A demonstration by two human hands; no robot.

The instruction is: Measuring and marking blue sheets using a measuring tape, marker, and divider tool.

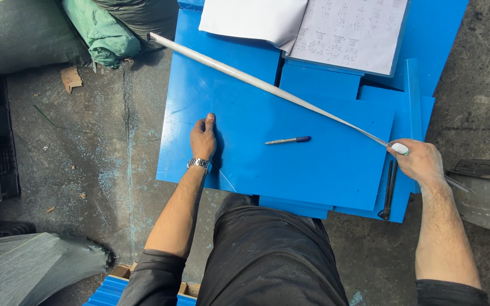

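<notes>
Blue plastic sheets (290, 164) lie stacked on the concrete floor (114, 170), their far edge cut off by the frame and partly hidden under an open notebook (336, 31). Part of a long white strip (267, 88) lies over the sheets; its long axis runs from far left to near right, the far-left end overhanging the sheet edge. Its near-right end is pinched in the right hand (421, 161). Pressed flat near the sheet's left edge is the left hand (203, 139), fingers together. A marker pen (288, 139) lies between the hands, on bare sheet. A dark tool (389, 190) beside the right hand is hard to identify.
</notes>
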